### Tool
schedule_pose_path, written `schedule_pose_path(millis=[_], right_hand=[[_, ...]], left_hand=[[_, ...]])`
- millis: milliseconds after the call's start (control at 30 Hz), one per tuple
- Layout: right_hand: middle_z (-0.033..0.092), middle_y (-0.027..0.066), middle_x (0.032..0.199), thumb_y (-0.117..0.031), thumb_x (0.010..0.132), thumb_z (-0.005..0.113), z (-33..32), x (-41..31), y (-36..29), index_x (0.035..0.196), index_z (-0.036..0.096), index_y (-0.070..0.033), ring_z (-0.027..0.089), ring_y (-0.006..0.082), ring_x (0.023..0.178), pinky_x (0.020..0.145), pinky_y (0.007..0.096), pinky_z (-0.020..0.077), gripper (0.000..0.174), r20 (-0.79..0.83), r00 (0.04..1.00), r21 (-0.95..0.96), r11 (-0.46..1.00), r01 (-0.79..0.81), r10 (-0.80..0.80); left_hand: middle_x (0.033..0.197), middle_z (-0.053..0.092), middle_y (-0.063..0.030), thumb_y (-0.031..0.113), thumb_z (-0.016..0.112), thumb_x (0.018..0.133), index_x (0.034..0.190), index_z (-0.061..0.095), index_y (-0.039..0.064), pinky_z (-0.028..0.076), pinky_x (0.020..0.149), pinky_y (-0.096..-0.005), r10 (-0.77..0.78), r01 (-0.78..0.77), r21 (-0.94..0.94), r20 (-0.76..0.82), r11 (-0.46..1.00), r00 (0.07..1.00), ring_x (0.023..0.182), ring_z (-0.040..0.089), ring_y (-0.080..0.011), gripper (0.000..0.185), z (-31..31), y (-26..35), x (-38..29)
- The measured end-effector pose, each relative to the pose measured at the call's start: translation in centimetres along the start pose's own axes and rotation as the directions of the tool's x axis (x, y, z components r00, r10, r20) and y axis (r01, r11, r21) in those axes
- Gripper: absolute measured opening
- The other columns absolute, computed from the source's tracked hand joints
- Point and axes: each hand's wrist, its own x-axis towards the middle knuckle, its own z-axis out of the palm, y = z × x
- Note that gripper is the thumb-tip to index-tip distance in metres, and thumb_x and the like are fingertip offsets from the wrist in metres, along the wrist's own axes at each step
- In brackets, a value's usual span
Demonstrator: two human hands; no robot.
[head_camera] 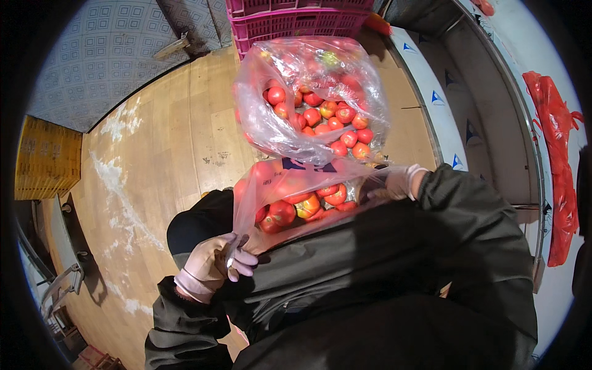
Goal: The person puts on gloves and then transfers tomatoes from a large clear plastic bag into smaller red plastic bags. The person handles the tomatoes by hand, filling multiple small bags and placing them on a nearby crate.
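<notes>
A translucent plastic bag (300,178) with red tomatoes (282,213) inside rests in front of my lap, its mouth spread wide. My left hand (218,264), in a light glove, grips the bag's near left edge between thumb and fingers. At the opposite edge my right hand (393,183), also gloved, has hold of the plastic; its fingertips are partly hidden by the film and shadow. Just beyond stands a larger clear plastic bag (259,69), loosely open, holding many tomatoes (312,116), mostly red with some yellow-green patches.
Pink plastic crates (296,25) are stacked behind the larger bag. Yellow crates (48,157) stand at the far left on the wood-patterned floor (152,185). Red plastic bags (557,171) lie on a white surface at right, beside a metal-edged frame (522,108).
</notes>
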Motion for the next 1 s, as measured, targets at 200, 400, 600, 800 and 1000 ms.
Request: schedule_pose_path(millis=[200,400,600,800,1000], right_hand=[[0.067,0.0134,0.08,-0.035,0.084,0.054,-0.9,-4.8,-4.6,0.081,0.068,-0.007,0.064,0.0322,0.078,0.075,0.041,0.0478,0.032,0.321,0.939,-0.31,0.923,0.228,-0.124],[0.06,0.0138,0.062,-0.037,0.088,0.053,-4.3,-8.7,-11.1,0.067,0.063,-0.005,0.059,0.0331,0.062,0.062,0.0429,0.0461,0.039,-0.138,0.933,-0.045,0.943,0.329,-0.332],[0.059,0.0108,0.061,-0.043,0.091,0.051,-11.7,-10.1,-16.0,0.071,0.063,-0.003,0.057,0.0226,0.056,0.059,0.0356,0.0457,0.046,-0.199,0.979,0.556,0.819,0.142,-0.035],[0.059,0.0005,0.057,-0.033,0.09,0.06,-17.8,-5.7,-22.3,0.065,0.065,-0.004,0.047,0.0048,0.051,0.051,0.0236,0.0397,0.039,-0.388,0.916,0.669,0.652,0.356,-0.102],[0.067,0.0064,0.069,-0.037,0.09,0.055,-21.8,2.2,-26.0,0.075,0.067,-0.002,0.058,0.0108,0.059,0.057,0.0279,0.0474,0.041,-0.49,0.822,0.514,0.666,0.541,-0.29]], left_hand=[[0.059,0.059,-0.0101,0.033,0.05,0.092,0.097,0.056,-0.004,0.05,0.073,-0.0354,0.394,-0.396,0.132,0.041,0.909,0.918,0.085,0.064,-0.0278,0.038,2.3,2.8,0.8],[0.053,0.046,0.0019,0.025,0.06,0.087,0.089,0.063,0.003,0.031,0.039,-0.0214,0.493,-0.395,0.324,-0.321,0.86,0.809,0.041,0.04,-0.0075,0.022,5.4,6.1,-0.8],[0.046,0.036,0.0046,0.031,0.057,0.089,0.082,0.068,0.002,0.022,0.034,-0.0203,0.665,-0.48,0.482,-0.36,0.733,0.655,0.035,0.031,-0.0055,0.032,5.1,12.0,-3.0],[0.055,0.035,0.0067,0.034,0.057,0.089,0.092,0.067,0.003,0.019,0.043,-0.0198,0.829,-0.657,0.517,-0.437,0.549,0.349,0.046,0.028,-0.0038,0.033,1.2,18.5,-6.0],[0.095,0.065,0.0004,0.03,0.058,0.089,0.101,0.064,0.008,0.024,0.043,-0.0177,0.771,-0.739,0.389,-0.577,0.55,0.27,0.058,0.04,-0.0028,0.026,-5.5,19.9,-7.5]])
